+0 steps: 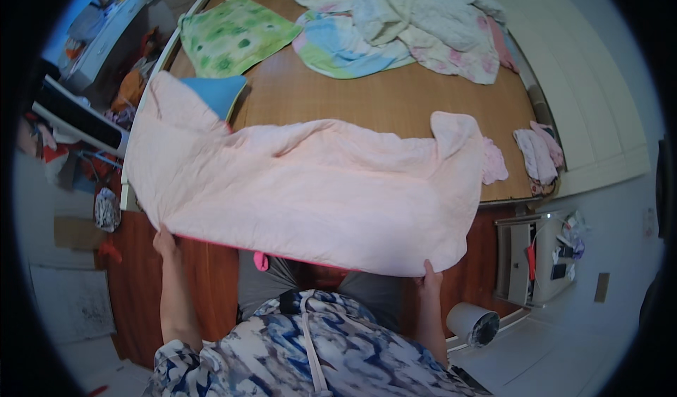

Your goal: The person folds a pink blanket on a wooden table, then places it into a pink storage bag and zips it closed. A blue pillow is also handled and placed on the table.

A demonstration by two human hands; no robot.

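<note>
A pale pink quilted blanket [317,196] is spread out before me, partly lying over the front of a bed [328,98]. My left hand [165,240] grips its near left corner, and my right hand [431,276] pinches the near edge towards the right. Between them the edge hangs above the floor in front of my legs, showing a bright pink border. A small bright pink piece [261,261] dangles under that border. The blanket's far edge is wavy, with raised flaps at both far corners. Part of a blue cushion [214,93] shows behind its left flap.
A green patterned cloth [238,37] lies on the bed's far left, and rumpled floral bedding [418,16] is heaped at the back. Folded pink clothes [537,151] lie at the right edge. A nightstand [523,262] and a waste bin [470,323] stand to my right.
</note>
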